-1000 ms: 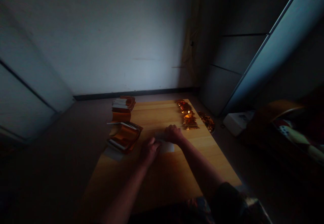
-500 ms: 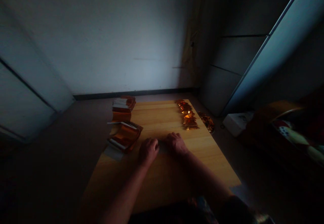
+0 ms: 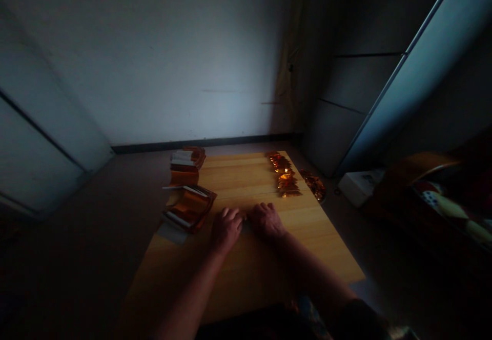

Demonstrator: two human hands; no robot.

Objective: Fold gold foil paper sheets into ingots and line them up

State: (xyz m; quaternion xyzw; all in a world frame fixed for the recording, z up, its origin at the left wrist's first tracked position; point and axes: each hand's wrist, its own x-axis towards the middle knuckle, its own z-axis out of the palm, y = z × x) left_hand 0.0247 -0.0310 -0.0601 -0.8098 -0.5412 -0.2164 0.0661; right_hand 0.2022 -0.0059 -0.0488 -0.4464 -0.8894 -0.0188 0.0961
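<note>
Paper sheet (image 3: pixel 244 223) hidden under both hands, table (image 3: pixel 246 268).

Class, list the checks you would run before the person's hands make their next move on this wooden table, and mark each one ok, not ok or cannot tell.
1. Both hands on the table: ok. The left hand and right hand press down side by side on the wooden table.
2. Something pinned under the hands: cannot tell; the fingers hide it.
3. Foil sheet stacks within reach: ok, just left of the left hand.
4. Folded gold foil pieces apart from the hands: ok, in a row by the far right edge.
5. Lighting good enough for fine work: not ok, the scene is dim.
</note>
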